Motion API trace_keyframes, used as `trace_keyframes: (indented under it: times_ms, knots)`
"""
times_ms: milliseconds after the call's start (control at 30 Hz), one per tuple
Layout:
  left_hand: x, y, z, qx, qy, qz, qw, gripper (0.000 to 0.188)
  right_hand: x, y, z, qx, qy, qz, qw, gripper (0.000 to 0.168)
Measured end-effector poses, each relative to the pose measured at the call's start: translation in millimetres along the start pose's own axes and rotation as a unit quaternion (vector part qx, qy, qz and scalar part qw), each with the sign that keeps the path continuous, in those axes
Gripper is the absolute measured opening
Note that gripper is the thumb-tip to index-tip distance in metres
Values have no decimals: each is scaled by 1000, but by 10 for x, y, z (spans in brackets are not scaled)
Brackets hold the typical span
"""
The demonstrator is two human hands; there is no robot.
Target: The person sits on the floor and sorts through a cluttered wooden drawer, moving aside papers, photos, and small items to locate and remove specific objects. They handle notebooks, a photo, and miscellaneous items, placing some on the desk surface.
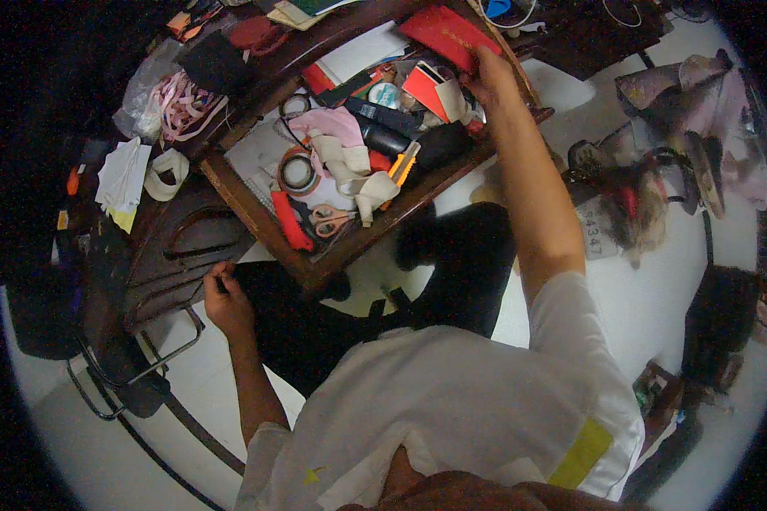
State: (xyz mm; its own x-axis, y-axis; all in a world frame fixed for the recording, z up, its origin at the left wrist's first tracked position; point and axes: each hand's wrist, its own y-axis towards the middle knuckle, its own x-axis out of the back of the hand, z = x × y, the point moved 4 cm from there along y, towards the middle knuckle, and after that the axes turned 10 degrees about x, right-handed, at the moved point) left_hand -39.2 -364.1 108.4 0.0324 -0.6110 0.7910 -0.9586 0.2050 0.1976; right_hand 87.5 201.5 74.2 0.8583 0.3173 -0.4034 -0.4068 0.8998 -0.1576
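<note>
My right hand point(489, 73) grips the near right corner of a flat red booklet or envelope point(444, 32) at the far right of an open wooden drawer point(255, 214). My left hand point(227, 297) is curled shut beside my dark trousers, left of the drawer; I see nothing in its fingers. Inside the drawer lie scissors with orange handles point(332, 220), a yellow box cutter point(404, 165), rolls of tape point(298, 174), a pink cloth point(332, 124) and cream fabric strips point(377, 191). A red-handled item point(291, 220) lies along the drawer's left side.
Left of the drawer are a clear plastic bag of pink ribbons point(182, 105), a cream strap roll point(167, 174) and folded papers point(124, 172). A dark chair point(195, 236) stands below them. Plastic-wrapped items point(639, 185) are at the right.
</note>
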Motion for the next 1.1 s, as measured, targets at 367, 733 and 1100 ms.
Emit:
trace_keyframes:
  times_ms: [367, 733, 1100]
  knots:
    - [-3, 17, 106, -21, -18, -13, 1000, 11, 205, -635, 572, 34, 18, -7, 999, 27]
    - [59, 33, 133, -34, -28, -33, 998, 12, -1126, 237, 520, 111, 6, -14, 994, 28]
    - [78, 49, 205, -24, -10, -27, 999, 12, -1069, 997, 428, 106, -29, 42, 993, 22]
